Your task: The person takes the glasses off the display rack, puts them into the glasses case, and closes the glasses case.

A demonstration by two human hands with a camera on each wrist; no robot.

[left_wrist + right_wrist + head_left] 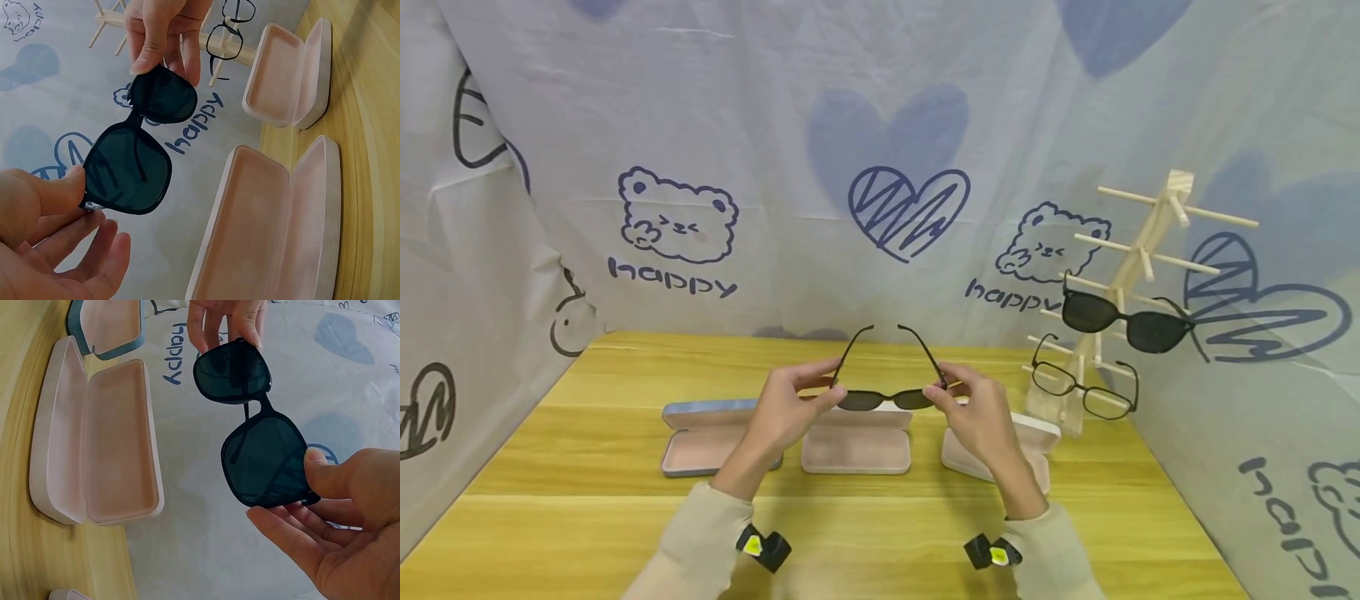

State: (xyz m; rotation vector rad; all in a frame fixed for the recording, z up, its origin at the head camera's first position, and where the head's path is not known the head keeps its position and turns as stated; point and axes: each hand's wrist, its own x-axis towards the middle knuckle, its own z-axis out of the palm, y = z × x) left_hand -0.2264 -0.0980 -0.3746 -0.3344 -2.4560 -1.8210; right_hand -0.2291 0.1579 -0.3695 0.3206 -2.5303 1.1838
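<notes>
A pair of black sunglasses (861, 401) with dark lenses is held up between both hands, its temples unfolded and pointing away. My left hand (786, 406) pinches one end of the frame between thumb and fingers. At the other end, my right hand (979, 412) pinches the frame the same way. Just behind and below the sunglasses stands an open glasses case (856, 452) with a pink lining. In the left wrist view the sunglasses (128, 165) hang apart from the cases. The right wrist view shows the thumb on the lens edge of the sunglasses (265, 459).
An open blue-grey case (700, 452) lies to the left, and an open white case (1037, 435) to the right, partly behind the right hand. On the right a wooden rack (1131, 275) carries other black sunglasses (1156, 332) and clear-lens glasses (1054, 381). A printed cloth (775, 125) hangs behind the table.
</notes>
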